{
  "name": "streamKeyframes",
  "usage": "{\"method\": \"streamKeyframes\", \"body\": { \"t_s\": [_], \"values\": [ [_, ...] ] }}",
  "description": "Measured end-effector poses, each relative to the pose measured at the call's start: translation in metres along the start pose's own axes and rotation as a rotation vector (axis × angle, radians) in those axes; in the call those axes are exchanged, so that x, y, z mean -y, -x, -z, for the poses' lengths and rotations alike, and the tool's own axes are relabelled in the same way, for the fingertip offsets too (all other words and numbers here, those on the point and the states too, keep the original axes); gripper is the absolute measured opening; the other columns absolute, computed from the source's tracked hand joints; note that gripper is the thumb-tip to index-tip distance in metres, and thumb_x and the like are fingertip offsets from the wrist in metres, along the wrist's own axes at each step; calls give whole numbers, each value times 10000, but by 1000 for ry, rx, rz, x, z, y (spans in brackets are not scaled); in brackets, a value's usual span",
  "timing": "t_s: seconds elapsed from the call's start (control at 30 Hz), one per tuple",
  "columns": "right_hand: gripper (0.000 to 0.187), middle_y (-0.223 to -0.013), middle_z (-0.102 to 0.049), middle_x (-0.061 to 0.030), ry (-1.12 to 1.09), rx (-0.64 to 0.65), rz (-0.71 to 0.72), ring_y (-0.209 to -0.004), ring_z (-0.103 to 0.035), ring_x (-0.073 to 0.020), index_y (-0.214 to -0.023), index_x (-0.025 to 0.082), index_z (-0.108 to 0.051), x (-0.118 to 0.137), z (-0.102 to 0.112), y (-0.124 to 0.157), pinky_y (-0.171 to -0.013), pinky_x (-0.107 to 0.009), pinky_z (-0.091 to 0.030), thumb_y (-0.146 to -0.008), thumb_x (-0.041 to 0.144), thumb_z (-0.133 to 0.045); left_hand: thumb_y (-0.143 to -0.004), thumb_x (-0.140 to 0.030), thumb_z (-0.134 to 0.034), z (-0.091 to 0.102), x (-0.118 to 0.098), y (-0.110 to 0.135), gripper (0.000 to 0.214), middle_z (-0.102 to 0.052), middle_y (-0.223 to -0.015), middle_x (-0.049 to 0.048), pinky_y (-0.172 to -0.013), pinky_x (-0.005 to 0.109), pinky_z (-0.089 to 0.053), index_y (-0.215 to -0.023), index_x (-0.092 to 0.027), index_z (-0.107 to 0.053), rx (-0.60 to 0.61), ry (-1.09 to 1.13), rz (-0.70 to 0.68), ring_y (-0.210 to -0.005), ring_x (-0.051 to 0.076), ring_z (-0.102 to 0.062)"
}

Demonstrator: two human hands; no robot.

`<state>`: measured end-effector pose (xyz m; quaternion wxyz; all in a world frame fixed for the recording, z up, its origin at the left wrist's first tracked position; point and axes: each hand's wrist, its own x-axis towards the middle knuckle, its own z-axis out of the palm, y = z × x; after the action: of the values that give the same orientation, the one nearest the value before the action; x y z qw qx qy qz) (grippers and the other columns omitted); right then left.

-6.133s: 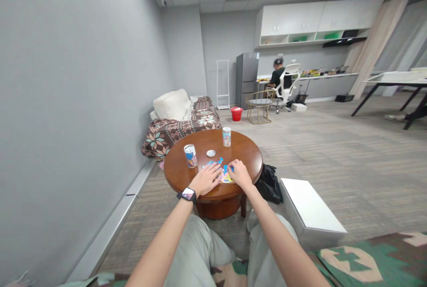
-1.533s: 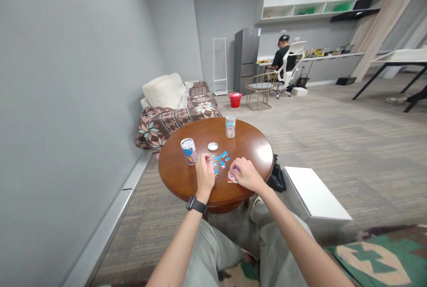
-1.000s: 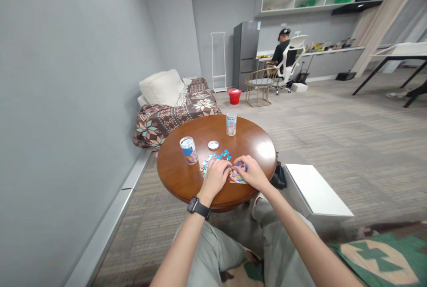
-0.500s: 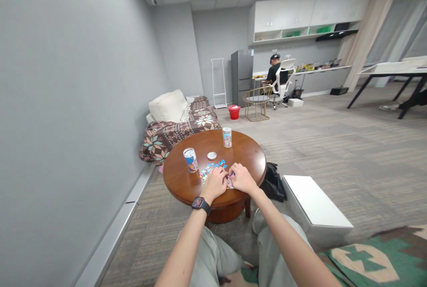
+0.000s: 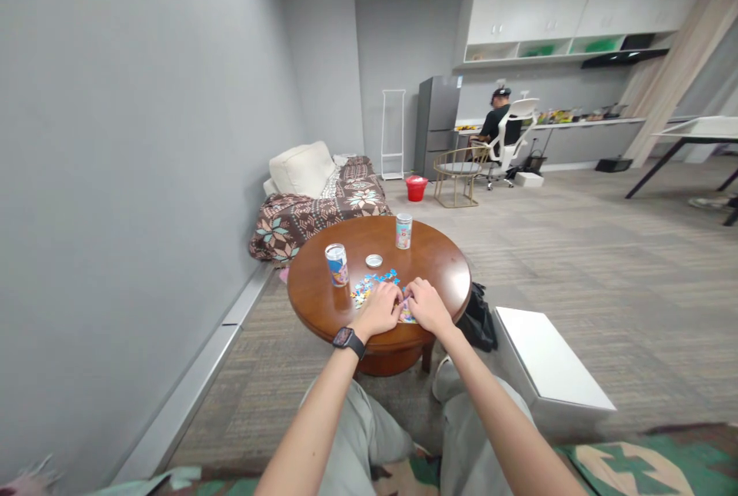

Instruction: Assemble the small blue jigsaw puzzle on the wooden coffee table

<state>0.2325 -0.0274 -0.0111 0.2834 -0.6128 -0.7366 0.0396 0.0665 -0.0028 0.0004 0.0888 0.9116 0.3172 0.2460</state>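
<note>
Puzzle pieces, small blue and multicoloured cardboard ones [image 5: 372,284], lie loose on the round brown wooden bench [image 5: 443,269]; a joined patch sits under both hands, most pieces unjoined. Left hand [image 5: 381,310] and right hand [image 5: 425,305] press together there; whether their fingers pinch anything I cannot tell. Two printed tins [image 5: 337,264] and a round lid [image 5: 374,261] stand beyond, not obstructing.

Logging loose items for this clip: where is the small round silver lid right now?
The small round silver lid lies on the round brown wooden table, between the two printed cans, just beyond the blue puzzle pieces.
</note>
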Motion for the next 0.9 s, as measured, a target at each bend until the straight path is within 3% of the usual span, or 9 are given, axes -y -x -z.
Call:
{"method": "streamKeyframes", "body": {
  "t_s": [0.47,0.67,0.77,0.9],
  "values": [
    [193,-848,-535,-57,-98,-4,47,-835,-480,-216,-806,209,-533,-14,-6,2,-790,-338,-400,-778,106,-372,-834,-147,-495,4,-2,3,221,-562,-1071,76,-922,393,-428,-1046,-207,-520,-12,162,22,-1042,239,-493],
    [191,-856,-549,-61,-86,4,39,-833,-480,-219,-787,213,-528,-11,-4,3,-783,-338,-406,-760,94,-381,-850,-91,-446,2,0,0,195,-577,-959,50,-875,337,-452,-868,-207,-601,-9,246,48,-929,188,-557],
    [199,-854,-542,-58,-84,-4,36,-837,-479,-216,-796,210,-528,-9,-4,3,-794,-339,-407,-757,87,-377,-859,-110,-485,-1,4,-2,155,-614,-910,32,-844,317,-466,-867,-201,-610,-80,327,100,-878,170,-583],
    [199,-852,-539,-58,-87,-37,29,-845,-481,-210,-776,204,-531,-8,-5,3,-801,-335,-407,-773,77,-378,-820,-141,-596,-3,12,-2,156,-675,-843,9,-809,299,-485,-964,-195,-625,-284,463,338,-799,154,-624]
  ]
}}
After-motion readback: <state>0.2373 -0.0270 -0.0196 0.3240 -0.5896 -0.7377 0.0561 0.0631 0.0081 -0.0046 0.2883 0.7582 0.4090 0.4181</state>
